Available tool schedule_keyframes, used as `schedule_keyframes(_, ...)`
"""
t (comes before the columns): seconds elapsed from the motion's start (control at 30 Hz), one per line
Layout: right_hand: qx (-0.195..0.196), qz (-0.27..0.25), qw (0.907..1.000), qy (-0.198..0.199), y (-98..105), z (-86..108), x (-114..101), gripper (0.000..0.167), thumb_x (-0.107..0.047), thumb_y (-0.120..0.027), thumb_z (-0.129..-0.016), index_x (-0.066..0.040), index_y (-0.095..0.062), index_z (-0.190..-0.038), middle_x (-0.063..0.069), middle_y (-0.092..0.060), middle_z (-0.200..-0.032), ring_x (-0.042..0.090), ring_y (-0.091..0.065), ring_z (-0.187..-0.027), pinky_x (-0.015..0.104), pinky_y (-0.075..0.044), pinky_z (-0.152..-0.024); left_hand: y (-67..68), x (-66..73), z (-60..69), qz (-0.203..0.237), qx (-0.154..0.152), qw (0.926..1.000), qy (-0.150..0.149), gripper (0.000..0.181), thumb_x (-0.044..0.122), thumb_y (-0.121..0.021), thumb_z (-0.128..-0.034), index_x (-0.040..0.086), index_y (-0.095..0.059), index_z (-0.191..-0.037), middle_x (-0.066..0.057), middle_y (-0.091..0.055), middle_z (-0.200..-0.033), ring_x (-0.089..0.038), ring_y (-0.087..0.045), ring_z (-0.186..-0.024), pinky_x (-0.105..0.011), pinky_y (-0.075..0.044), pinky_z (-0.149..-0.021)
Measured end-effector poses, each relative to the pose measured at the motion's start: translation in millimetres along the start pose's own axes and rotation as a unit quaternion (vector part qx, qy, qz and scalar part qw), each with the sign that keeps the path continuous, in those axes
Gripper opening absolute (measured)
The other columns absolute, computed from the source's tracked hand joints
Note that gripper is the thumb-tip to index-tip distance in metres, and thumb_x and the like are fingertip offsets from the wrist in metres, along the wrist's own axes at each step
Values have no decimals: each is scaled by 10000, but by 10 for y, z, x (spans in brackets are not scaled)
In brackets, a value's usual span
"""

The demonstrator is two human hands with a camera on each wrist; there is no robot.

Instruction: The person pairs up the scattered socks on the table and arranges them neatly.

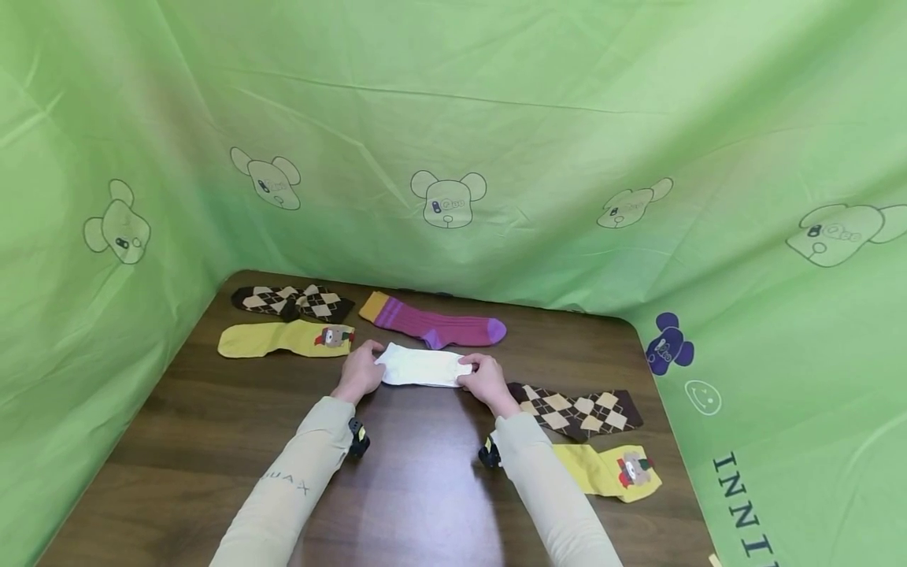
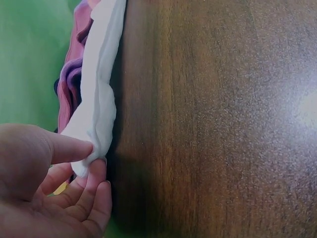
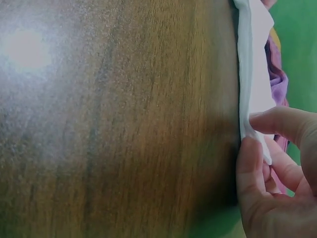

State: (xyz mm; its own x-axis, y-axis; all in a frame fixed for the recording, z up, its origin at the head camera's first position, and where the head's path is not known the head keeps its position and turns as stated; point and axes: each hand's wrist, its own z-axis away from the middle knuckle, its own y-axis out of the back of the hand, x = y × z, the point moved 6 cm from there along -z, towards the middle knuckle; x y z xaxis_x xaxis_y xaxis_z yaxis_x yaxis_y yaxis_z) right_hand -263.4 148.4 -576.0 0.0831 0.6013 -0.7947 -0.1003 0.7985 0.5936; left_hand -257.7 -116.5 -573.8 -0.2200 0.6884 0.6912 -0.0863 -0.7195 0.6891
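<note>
A white sock [image 1: 423, 367] is stretched flat between both hands, just in front of the purple and magenta sock [image 1: 453, 327]. My left hand [image 1: 360, 371] pinches its left end between thumb and fingers; in the left wrist view the thumb presses on the white fabric [image 2: 99, 99]. The sock's right end is pinched by my right hand [image 1: 487, 381], its thumb on top and fingers beneath in the right wrist view. Whether the white piece is one sock or two laid together, I cannot tell.
On the left lie an argyle sock [image 1: 322, 303] and a yellow sock [image 1: 262, 339] with a bear. Another argyle sock [image 1: 602, 413] and yellow sock [image 1: 605, 471] lie by the right forearm. Green curtain [image 1: 446, 260] borders the wooden table [image 1: 418, 488].
</note>
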Motion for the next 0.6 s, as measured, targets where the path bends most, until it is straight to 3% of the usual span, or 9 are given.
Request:
schedule_keyframes(0.33,233,764,9966,182,27,6,-33,385,-81,-846,-663,-29,-697,-1013,81,-602,-875,234,-540,-822,375,-460,-786,-15,29,12,-470,-280,9984,-167,337,44,-596,-917,-22,-646,-1243,-196,-667,-1185,-338,-602,-1018,-476,-488,-899)
schedule_keyframes(0.6,153,184,9996,126,74,59,-40,454,-29,-804,-684,17,-651,-1109,163,-603,-1019,316,-565,-989,413,-463,-872,3,76,42,-387,-80,9986,-361,380,108,-627,-914,-38,-616,-1264,-218,-664,-1171,-361,-609,-1051,-497,-482,-912)
